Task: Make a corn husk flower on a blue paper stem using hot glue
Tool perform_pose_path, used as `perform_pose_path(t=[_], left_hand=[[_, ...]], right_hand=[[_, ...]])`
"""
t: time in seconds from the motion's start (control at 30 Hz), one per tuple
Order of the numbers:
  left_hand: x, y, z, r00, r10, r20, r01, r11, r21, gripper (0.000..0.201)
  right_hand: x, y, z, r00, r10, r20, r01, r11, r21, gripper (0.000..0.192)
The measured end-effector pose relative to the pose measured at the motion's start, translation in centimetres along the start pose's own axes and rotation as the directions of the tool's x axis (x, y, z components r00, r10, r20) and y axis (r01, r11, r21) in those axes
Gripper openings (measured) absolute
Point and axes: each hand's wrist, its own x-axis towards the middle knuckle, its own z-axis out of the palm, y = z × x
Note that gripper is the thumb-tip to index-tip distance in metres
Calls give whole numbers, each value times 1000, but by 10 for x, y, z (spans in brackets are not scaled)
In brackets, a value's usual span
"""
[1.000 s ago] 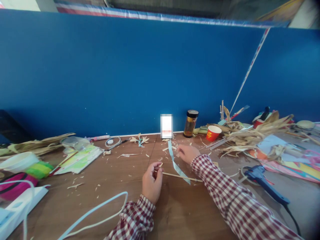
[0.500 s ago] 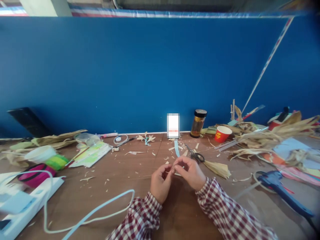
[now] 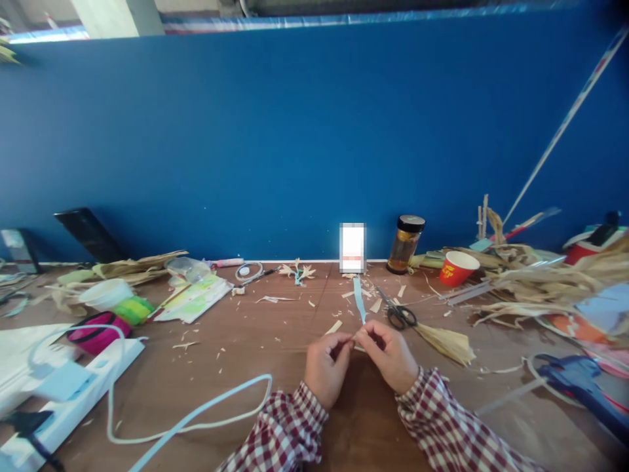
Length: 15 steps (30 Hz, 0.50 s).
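My left hand (image 3: pixel 327 364) and my right hand (image 3: pixel 390 353) meet fingertip to fingertip over the brown table (image 3: pixel 246 367). Together they pinch the near end of a light blue strip (image 3: pixel 360 300), which runs away from me toward the wall. A thin wooden stick seen earlier is mostly hidden between my fingers. Black-handled scissors (image 3: pixel 399 313) lie just right of my right hand, and a dried husk piece (image 3: pixel 445 341) rests beside them. Both sleeves are red-and-white checked.
A blue partition (image 3: pixel 295 144) backs the table. An amber jar (image 3: pixel 405 244) and red paper cup (image 3: pixel 457 268) stand at the back. Dried husks (image 3: pixel 540 282) pile at right by a blue glue gun (image 3: pixel 580 387). A white power strip (image 3: pixel 69 400), cable (image 3: pixel 196 413) and pink-green rolls (image 3: pixel 105 324) lie left.
My right hand came back from the far end of the strip to join my left hand. The stick no longer lies out across the table. The view shifted left.
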Motion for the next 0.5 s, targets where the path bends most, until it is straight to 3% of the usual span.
perform_pose_path(t=[0.23,0.37,0.43,0.5], left_hand=[[0,7,-2,997,63,-37,-59,993,97,17],[-2,8,-3,989,139,-52,-133,985,105,15],[-2,7,-5,988,123,-94,-116,990,74,15],[1,4,-6,988,37,-150,-38,999,-4,16]], right_hand=[[3,3,4,987,156,-37,-149,978,145,32],[7,6,-2,976,194,-95,-174,967,187,35],[10,7,-11,969,191,-156,-166,973,158,36],[11,7,-21,982,120,-148,-121,993,3,34]])
